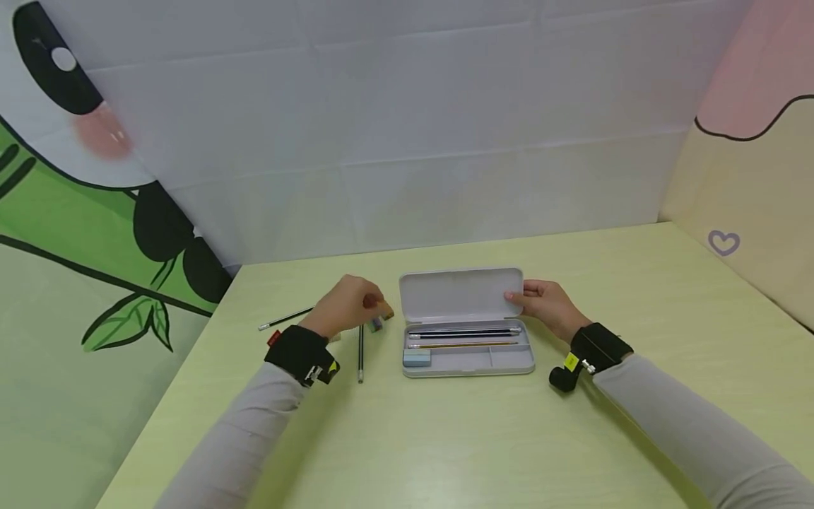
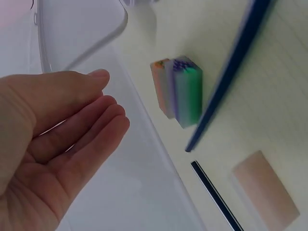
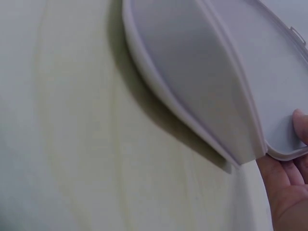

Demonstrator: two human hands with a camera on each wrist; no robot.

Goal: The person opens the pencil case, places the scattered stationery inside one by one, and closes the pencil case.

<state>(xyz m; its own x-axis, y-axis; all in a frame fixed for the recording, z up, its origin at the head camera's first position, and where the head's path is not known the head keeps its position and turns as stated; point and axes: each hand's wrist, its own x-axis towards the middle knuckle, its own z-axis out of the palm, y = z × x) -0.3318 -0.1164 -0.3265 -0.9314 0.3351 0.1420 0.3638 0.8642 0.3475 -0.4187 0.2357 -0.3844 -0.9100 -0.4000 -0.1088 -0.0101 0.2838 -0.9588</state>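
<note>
The open grey pencil case lies on the table, holding several pencils and a light blue eraser. My right hand grips the right edge of its raised lid, thumb on the inner face and fingers behind, as the right wrist view also shows at its edge. To the case's left hovers my left hand, thumb and fingers bent close together; in the left wrist view nothing shows between them. Near its fingertips are an orange eraser and a purple-green eraser.
Beside the left hand lie two dark pencils, one pencil pointing toward me and another pencil at the left. A pinkish eraser rests near them. Behind the table stands a pale wall.
</note>
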